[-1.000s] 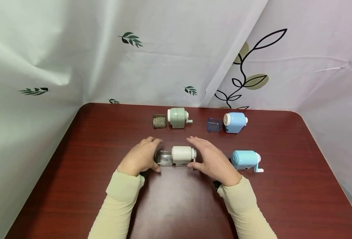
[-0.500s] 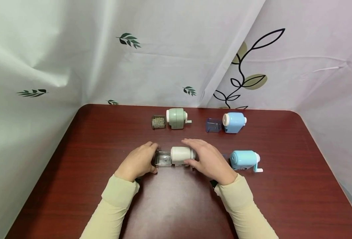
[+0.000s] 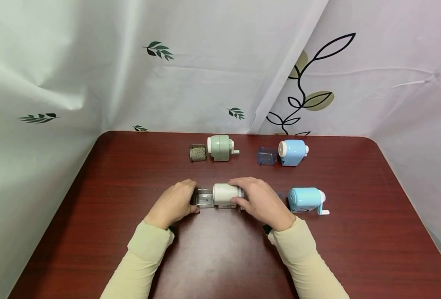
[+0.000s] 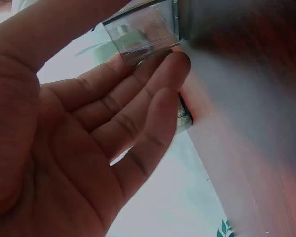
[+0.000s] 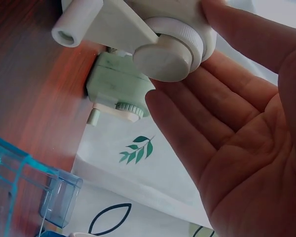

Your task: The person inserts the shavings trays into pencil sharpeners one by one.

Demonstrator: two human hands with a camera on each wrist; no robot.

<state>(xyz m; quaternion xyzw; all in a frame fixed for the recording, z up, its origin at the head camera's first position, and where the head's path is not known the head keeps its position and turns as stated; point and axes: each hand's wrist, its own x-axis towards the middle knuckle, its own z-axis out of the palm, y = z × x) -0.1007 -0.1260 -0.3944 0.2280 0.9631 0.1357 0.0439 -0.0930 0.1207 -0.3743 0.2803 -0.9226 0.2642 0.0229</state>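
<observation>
A cream crank pencil sharpener (image 3: 224,193) lies mid-table, its clear shavings drawer (image 3: 205,199) right beside it on the left. My left hand (image 3: 173,203) holds the drawer's left end between thumb and fingers; the left wrist view shows the clear drawer (image 4: 143,32) between them. With thumb on the near side and fingers on the far side, my right hand (image 3: 263,203) grips the sharpener's right end. In the right wrist view its crank knob (image 5: 163,61) and handle (image 5: 76,24) show below the thumb. The palm hides the crank in the head view.
Behind stand a green sharpener (image 3: 220,148) with a drawer full of shavings (image 3: 198,153), and a blue sharpener (image 3: 293,152) with a dark blue clear drawer (image 3: 267,156). A turquoise sharpener (image 3: 305,199) sits just right of my right hand. White patterned cloth (image 3: 190,83) rises behind the table.
Both hands have closed in: the left fingers and thumb onto the drawer's end, the right ones onto the cream sharpener. The sharpener and drawer have hardly moved.
</observation>
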